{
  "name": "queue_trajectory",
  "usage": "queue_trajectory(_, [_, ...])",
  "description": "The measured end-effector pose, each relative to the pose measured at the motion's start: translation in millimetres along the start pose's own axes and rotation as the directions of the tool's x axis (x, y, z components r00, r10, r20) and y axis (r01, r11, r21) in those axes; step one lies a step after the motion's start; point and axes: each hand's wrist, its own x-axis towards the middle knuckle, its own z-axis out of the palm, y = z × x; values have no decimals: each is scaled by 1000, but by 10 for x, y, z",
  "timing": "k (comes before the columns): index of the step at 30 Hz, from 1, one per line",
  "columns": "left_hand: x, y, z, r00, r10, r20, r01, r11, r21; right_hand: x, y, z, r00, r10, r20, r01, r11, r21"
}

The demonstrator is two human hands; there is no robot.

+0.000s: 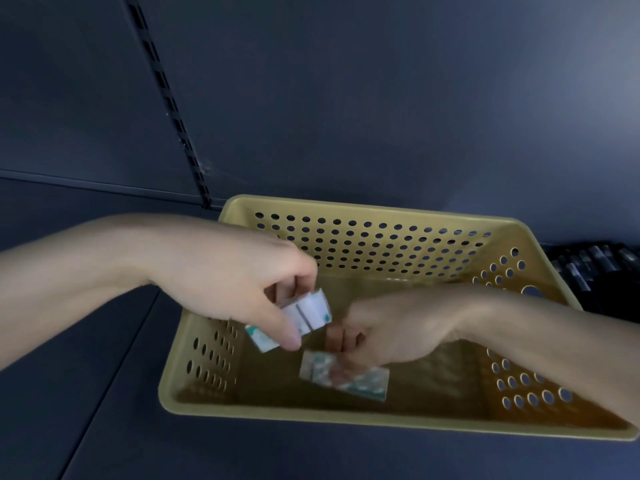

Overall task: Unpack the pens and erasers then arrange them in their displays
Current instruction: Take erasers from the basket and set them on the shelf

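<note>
A tan perforated plastic basket (pixel 346 415) stands on a dark shelf. My left hand (pixel 239 282) reaches over its left wall and grips a small stack of white erasers (pixel 304 315) with teal print. My right hand (pixel 384 332) is inside the basket, fingers curled low over more wrapped erasers (pixel 346 377) lying on the basket floor; whether its fingers hold one is blurred. The two hands are close together, nearly touching.
The dark shelf surface (pixel 104 393) spreads left and in front of the basket. A dark back panel with a slotted upright rail (pixel 173 109) rises behind. Dark packaged items (pixel 595 268) lie at the right edge, behind the basket.
</note>
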Motion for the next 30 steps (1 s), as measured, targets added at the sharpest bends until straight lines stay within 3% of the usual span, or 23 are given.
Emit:
queue_trajectory(2, [-60, 37, -48, 995, 21, -100, -28, 997, -69, -92, 48, -62, 989, 21, -145, -15, 999, 42])
queue_trajectory(5, [-122, 67, -113, 974, 18, -226, -65, 977, -203, -343, 133, -144, 937, 52, -346, 52, 957, 286])
queue_trajectory(8, [-124, 164, -108, 946, 20, -324, -149, 913, -379, -640, 181, -108, 852, 51, -522, 245, 841, 483])
queue_trajectory(11, [-78, 342, -70, 909, 21, -417, -256, 818, -515, -864, 178, 31, 750, 54, -659, 443, 699, 562])
queue_trajectory(16, [52, 767, -63, 850, 48, -525, -422, 658, -624, -1137, 232, 338, 559, 122, -820, 640, 566, 520])
queue_trajectory(21, [188, 1287, 11, 792, 90, -604, -524, 609, -596, -1536, 327, 693, 404, 171, -899, 755, 493, 433])
queue_trajectory(30, [648, 2769, 505, 744, 201, -637, -620, 562, -547, -2552, 921, 1669, 165, 331, -929, 774, 541, 330])
